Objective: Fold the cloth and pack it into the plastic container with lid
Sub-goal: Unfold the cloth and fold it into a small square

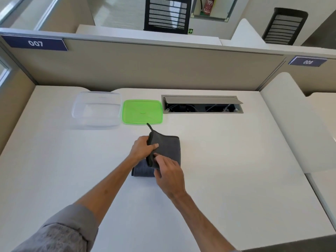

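Nearest me, a grey sleeve (pixel 60 231) covers my left forearm, and both bare arms reach forward over the white desk (pixel 227 160). From the head view, my left hand (pixel 141 148) pinches the lifted left edge of the grey cloth (pixel 168 148) between thumb and fingers. My right hand (pixel 168 172) grips the same raised flap lower down, fingers curled around its edge. That cloth sits mid-desk, partly folded, its long axis running away from me; a small hanging loop sticks up at the far corner, pointing at the green lid (pixel 142 112). A lower layer lies flat beneath my hands. Beyond it, the lid lies flat just right of the clear plastic container (pixel 97 109), which is open. Right of the lid, a cable hatch (pixel 202 104) stands open. Nothing lies between cloth and container.
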The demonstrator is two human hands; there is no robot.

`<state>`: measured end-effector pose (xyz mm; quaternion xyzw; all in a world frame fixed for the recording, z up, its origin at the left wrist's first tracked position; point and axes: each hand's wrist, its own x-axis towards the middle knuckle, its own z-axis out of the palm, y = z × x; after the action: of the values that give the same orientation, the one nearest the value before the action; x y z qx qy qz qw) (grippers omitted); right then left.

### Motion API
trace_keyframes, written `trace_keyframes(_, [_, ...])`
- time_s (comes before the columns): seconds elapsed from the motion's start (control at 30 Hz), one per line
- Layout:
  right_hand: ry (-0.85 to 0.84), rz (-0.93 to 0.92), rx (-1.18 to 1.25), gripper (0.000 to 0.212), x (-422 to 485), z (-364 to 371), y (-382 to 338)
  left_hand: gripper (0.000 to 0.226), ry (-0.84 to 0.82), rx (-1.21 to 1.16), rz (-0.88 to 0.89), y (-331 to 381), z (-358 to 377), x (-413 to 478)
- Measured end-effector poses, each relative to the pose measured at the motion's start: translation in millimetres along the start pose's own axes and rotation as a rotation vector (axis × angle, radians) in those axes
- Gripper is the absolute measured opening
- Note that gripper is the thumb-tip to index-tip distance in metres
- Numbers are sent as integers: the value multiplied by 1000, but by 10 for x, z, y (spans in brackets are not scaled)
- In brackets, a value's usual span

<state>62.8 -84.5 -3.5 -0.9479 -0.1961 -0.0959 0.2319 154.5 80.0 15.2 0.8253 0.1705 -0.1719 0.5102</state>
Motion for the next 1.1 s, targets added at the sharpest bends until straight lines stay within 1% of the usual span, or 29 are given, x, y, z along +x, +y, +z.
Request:
trace_keyframes(0.07, [-21, -29, -46, 51, -56, 90, 36, 25, 41, -25, -11, -99, -23, 28])
trace_keyframes(0.2, [-95, -55, -145, 71, -217, 212, 160, 34, 24, -159, -48, -266, -93, 49])
trace_keyframes(0.3, [-159, -99, -179, 72, -280, 263, 221, 34, 56, -177, -81, -356, -135, 77])
trace_keyframes(0.43, [-177, -102, -172, 72, -240, 330, 172, 36, 147, -196, -116, -429, -184, 94])
trace_keyframes(0.57, [-224, -75, -189, 77, -201, 412, 103, 32, 206, -104, -96, -461, -212, 103])
trace_keyframes(0.7, [-261, -63, -217, 83, -315, 482, 141, 29, 198, 38, -86, -492, -219, 98])
trace_keyframes(0.9, [-306, -31, -216, 86, -413, 496, 231, 26, 180, 125, -67, -523, -207, 69])
trace_keyframes(0.97, [-324, -29, -198, 80, -417, 512, 249, 31, 189, 168, -62, -516, -192, 61])
trace_keyframes(1.0, [-338, -26, -183, 75, -413, 515, 253, 39, 215, 194, -58, -507, -187, 51])
trace_keyframes(1.07, [-377, -13, -169, 67, -409, 506, 245, 60, 329, 254, -12, -502, -180, 40])
trace_keyframes(1.1, [-401, -14, -167, 66, -404, 500, 239, 67, 393, 292, 33, -499, -186, 36])
